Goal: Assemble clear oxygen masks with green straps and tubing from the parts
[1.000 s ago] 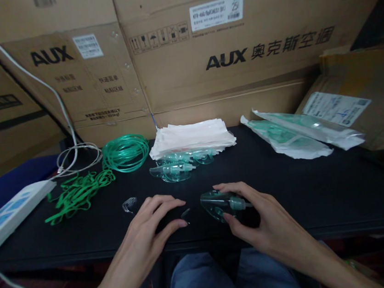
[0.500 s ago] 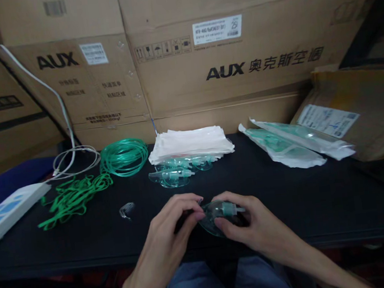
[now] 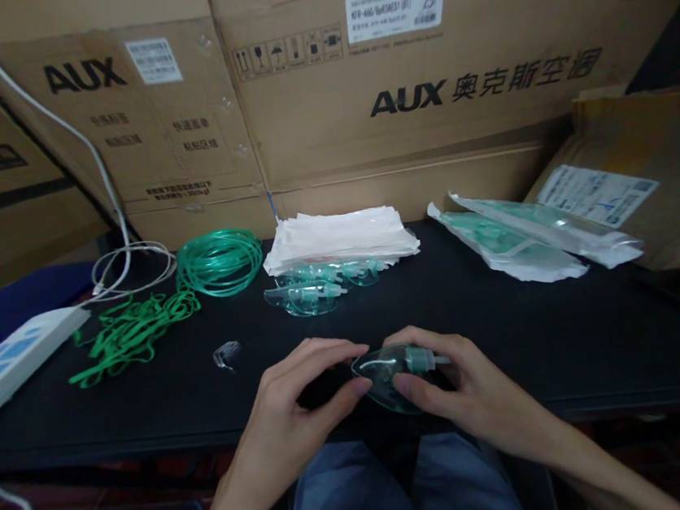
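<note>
A clear green oxygen mask (image 3: pixel 389 364) is between my two hands, low over the near part of the black table. My right hand (image 3: pixel 452 373) grips it from the right, thumb across its near side and fingers behind, next to the pale green connector (image 3: pixel 421 359). My left hand (image 3: pixel 311 385) has thumb and index finger on either side of the mask's narrow left end. Further left lies a small bunch of thin shiny strips (image 3: pixel 227 355). More clear green masks (image 3: pixel 308 295) lie beyond my hands, at the front of a stack of white packets (image 3: pixel 341 238).
On the left are loose green elastic straps (image 3: pixel 133 332), coiled green tubing (image 3: pixel 218 262), a white cable and a power strip (image 3: pixel 23 356). Two packaged mask sets (image 3: pixel 534 237) lie at the right. Large cardboard boxes (image 3: pixel 313 127) wall off the back.
My left finger and thumb have spread from a pinch to around the mask's narrow end. Both hands and the mask have shifted slightly right. The camera view has tilted a little downward.
</note>
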The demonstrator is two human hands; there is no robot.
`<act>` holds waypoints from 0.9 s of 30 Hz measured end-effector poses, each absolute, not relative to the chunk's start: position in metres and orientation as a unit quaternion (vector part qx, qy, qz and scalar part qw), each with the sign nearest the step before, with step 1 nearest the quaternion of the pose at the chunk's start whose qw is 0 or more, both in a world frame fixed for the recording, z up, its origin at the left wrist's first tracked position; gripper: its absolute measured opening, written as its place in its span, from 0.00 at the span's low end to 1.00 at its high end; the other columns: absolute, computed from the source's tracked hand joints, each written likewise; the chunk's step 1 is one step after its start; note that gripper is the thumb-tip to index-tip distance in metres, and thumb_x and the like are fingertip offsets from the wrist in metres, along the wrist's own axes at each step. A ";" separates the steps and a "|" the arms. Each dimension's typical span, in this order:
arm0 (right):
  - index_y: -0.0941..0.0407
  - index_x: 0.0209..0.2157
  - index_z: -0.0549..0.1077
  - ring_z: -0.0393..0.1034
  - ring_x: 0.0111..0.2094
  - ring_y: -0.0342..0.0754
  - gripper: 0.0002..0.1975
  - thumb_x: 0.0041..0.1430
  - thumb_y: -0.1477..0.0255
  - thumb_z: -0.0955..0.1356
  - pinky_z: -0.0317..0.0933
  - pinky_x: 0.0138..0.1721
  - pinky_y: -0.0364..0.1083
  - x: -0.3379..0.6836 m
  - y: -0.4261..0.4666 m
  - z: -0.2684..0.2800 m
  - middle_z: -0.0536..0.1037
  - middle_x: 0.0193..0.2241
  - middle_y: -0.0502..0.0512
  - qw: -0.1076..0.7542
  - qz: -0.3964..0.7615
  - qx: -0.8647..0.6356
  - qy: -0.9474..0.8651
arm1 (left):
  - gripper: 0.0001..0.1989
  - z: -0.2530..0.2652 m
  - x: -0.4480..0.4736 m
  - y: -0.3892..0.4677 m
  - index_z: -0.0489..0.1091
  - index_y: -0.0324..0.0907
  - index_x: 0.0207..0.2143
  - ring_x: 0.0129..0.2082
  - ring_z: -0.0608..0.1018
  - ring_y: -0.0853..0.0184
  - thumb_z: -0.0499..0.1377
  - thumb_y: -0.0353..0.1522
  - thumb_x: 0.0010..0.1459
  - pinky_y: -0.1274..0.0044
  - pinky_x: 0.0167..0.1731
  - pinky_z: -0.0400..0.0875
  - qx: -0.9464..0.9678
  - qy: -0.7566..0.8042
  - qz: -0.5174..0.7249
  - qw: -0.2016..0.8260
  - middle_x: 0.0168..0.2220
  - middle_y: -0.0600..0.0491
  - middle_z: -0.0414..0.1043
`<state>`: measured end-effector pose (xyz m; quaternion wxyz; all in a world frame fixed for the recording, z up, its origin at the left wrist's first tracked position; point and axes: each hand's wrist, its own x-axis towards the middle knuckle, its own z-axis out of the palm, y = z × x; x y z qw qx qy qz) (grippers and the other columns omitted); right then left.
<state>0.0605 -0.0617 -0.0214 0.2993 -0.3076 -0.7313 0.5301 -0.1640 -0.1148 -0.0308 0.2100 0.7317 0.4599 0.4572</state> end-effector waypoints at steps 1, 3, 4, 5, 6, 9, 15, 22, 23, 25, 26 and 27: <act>0.55 0.41 0.77 0.70 0.35 0.48 0.08 0.64 0.66 0.69 0.61 0.35 0.44 0.061 -0.062 -0.021 0.78 0.35 0.51 0.299 0.529 -0.308 -0.732 | 0.14 -0.030 -0.164 -0.115 0.78 0.50 0.51 0.46 0.81 0.67 0.66 0.30 0.64 0.78 0.47 0.76 0.728 0.463 0.458 0.214 0.47 0.54 0.81; 0.55 0.41 0.76 0.70 0.36 0.48 0.08 0.64 0.66 0.69 0.62 0.35 0.44 0.062 -0.063 -0.020 0.78 0.35 0.51 0.297 0.527 -0.309 -0.734 | 0.13 -0.029 -0.164 -0.115 0.79 0.49 0.51 0.45 0.81 0.67 0.66 0.30 0.64 0.78 0.46 0.76 0.726 0.464 0.458 0.218 0.46 0.53 0.81; 0.55 0.41 0.76 0.70 0.36 0.48 0.07 0.64 0.67 0.69 0.62 0.36 0.44 0.062 -0.063 -0.019 0.78 0.35 0.51 0.297 0.523 -0.308 -0.737 | 0.13 -0.029 -0.164 -0.115 0.79 0.49 0.51 0.45 0.82 0.66 0.66 0.30 0.64 0.78 0.46 0.76 0.729 0.462 0.456 0.218 0.46 0.53 0.81; 0.55 0.41 0.76 0.71 0.36 0.48 0.07 0.64 0.67 0.69 0.62 0.36 0.44 0.061 -0.063 -0.019 0.78 0.35 0.51 0.296 0.518 -0.308 -0.741 | 0.13 -0.029 -0.164 -0.115 0.79 0.48 0.50 0.45 0.82 0.66 0.66 0.30 0.64 0.77 0.46 0.76 0.733 0.459 0.454 0.215 0.46 0.52 0.81; 0.55 0.41 0.77 0.71 0.36 0.48 0.06 0.63 0.68 0.70 0.62 0.36 0.44 0.061 -0.063 -0.019 0.78 0.35 0.51 0.295 0.510 -0.308 -0.747 | 0.13 -0.029 -0.163 -0.115 0.79 0.47 0.50 0.44 0.82 0.66 0.66 0.30 0.64 0.77 0.45 0.76 0.738 0.455 0.451 0.210 0.46 0.52 0.81; 0.54 0.40 0.77 0.70 0.35 0.47 0.05 0.62 0.70 0.70 0.62 0.37 0.43 0.060 -0.063 -0.019 0.78 0.33 0.49 0.297 0.489 -0.309 -0.760 | 0.13 -0.031 -0.162 -0.116 0.79 0.47 0.51 0.45 0.81 0.67 0.66 0.30 0.64 0.78 0.46 0.76 0.751 0.451 0.442 0.193 0.46 0.52 0.80; 0.55 0.40 0.77 0.71 0.35 0.47 0.06 0.64 0.68 0.70 0.63 0.37 0.43 0.061 -0.063 -0.018 0.79 0.34 0.50 0.292 0.504 -0.296 -0.757 | 0.14 -0.033 -0.161 -0.116 0.78 0.46 0.52 0.45 0.82 0.69 0.66 0.28 0.64 0.81 0.47 0.76 0.759 0.448 0.439 0.173 0.47 0.53 0.81; 0.55 0.41 0.77 0.72 0.36 0.47 0.07 0.65 0.67 0.70 0.64 0.38 0.43 0.063 -0.063 -0.018 0.80 0.35 0.51 0.288 0.520 -0.286 -0.752 | 0.15 -0.034 -0.160 -0.116 0.78 0.45 0.53 0.44 0.82 0.66 0.65 0.28 0.64 0.78 0.46 0.77 0.770 0.452 0.428 0.141 0.47 0.51 0.81; 0.55 0.41 0.77 0.72 0.37 0.47 0.08 0.65 0.66 0.70 0.64 0.38 0.43 0.063 -0.063 -0.018 0.80 0.35 0.51 0.288 0.524 -0.290 -0.747 | 0.16 -0.034 -0.160 -0.117 0.78 0.45 0.53 0.45 0.82 0.66 0.65 0.28 0.64 0.77 0.46 0.77 0.771 0.455 0.424 0.136 0.47 0.50 0.81; 0.55 0.42 0.78 0.72 0.38 0.48 0.09 0.66 0.65 0.70 0.65 0.39 0.44 0.062 -0.062 -0.019 0.80 0.36 0.51 0.290 0.534 -0.295 -0.737 | 0.17 -0.033 -0.159 -0.117 0.77 0.45 0.55 0.45 0.82 0.65 0.65 0.28 0.64 0.77 0.47 0.78 0.774 0.458 0.416 0.132 0.48 0.50 0.81; 0.55 0.42 0.78 0.73 0.38 0.48 0.10 0.66 0.64 0.70 0.65 0.39 0.44 0.062 -0.062 -0.019 0.80 0.37 0.52 0.292 0.540 -0.294 -0.732 | 0.19 -0.032 -0.159 -0.118 0.76 0.46 0.56 0.45 0.82 0.65 0.65 0.29 0.64 0.77 0.47 0.78 0.775 0.458 0.415 0.133 0.48 0.50 0.81; 0.55 0.43 0.79 0.73 0.38 0.48 0.10 0.66 0.63 0.70 0.65 0.39 0.44 0.062 -0.061 -0.019 0.80 0.37 0.52 0.292 0.546 -0.292 -0.728 | 0.19 -0.032 -0.159 -0.118 0.76 0.46 0.57 0.45 0.82 0.65 0.65 0.29 0.64 0.77 0.47 0.78 0.775 0.457 0.414 0.136 0.48 0.50 0.80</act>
